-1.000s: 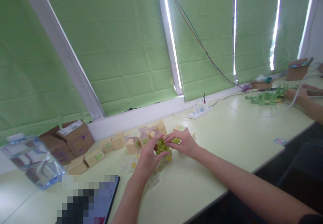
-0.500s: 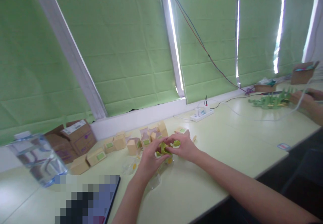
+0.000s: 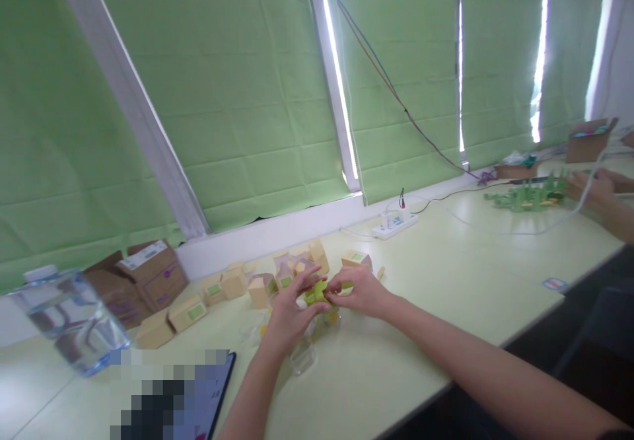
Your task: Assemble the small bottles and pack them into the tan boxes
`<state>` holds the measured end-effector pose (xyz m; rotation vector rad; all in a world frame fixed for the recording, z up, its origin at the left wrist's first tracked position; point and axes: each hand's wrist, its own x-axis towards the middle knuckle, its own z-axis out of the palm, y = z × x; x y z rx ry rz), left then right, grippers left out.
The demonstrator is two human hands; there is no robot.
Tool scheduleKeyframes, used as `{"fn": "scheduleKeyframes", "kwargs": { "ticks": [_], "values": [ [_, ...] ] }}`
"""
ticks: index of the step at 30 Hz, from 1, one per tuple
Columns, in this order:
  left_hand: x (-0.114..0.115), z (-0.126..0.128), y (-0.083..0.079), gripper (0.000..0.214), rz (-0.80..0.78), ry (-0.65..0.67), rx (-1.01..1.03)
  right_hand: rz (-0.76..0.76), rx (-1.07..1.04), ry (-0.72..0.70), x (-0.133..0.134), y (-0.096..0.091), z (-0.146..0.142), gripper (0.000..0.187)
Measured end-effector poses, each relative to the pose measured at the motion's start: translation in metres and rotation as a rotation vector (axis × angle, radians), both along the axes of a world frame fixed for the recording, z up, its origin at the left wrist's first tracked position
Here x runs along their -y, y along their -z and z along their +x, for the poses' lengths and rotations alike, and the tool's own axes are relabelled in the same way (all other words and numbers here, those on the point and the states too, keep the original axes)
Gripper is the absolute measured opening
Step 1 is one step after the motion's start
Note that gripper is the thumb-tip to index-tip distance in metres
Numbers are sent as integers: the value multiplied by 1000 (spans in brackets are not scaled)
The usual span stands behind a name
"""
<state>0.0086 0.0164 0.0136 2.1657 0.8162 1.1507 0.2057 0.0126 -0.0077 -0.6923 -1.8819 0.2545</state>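
Over the counter [image 3: 446, 275], between my two hands: yellow-green piece [image 3: 316, 291], small, detail too blurred to read. My left grip [image 3: 291, 311] grasps it, thumb and fingers around its left side. My right grip [image 3: 364, 291] is at its right edge, fingers bent inward; whether they clasp it I cannot tell, contact hidden. Clear plastic part [image 3: 303, 359] near my left wrist. Beyond my hands, small tan cartons [image 3: 260, 293], some with green labels. Farther left, brown cardboard box [image 3: 161, 278] and water bottle [image 3: 74, 321]. Power strip [image 3: 395, 226] near the windowsill. Far right: another person's hands [image 3: 597, 189] beside green parts [image 3: 528, 197].
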Motion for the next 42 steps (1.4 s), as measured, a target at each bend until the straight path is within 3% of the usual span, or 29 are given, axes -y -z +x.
{"fn": "scheduleKeyframes", "kwargs": {
  "ticks": [4, 12, 18, 22, 31, 42],
  "values": [
    [4, 3, -1, 64, -184, 114, 69, -30, -45, 21, 0, 2, -1, 6],
    [5, 7, 1, 64, -110, 95, 115, -124, -218, 22, 3, 3, -5, 4],
    [1, 7, 2, 56, -127, 10, 195, -215, -189, -83, -2, 4, -4, 3],
    [3, 6, -1, 44, -194, -4, 175, -175, -201, -65, 0, 3, -4, 8],
    [9, 6, -6, 50, -307, 83, 202, -180, -334, -23, 2, 2, -5, 9],
    [6, 11, -2, 54, -263, 67, 241, -136, -329, -25, 0, 8, -5, 3]
  ]
}}
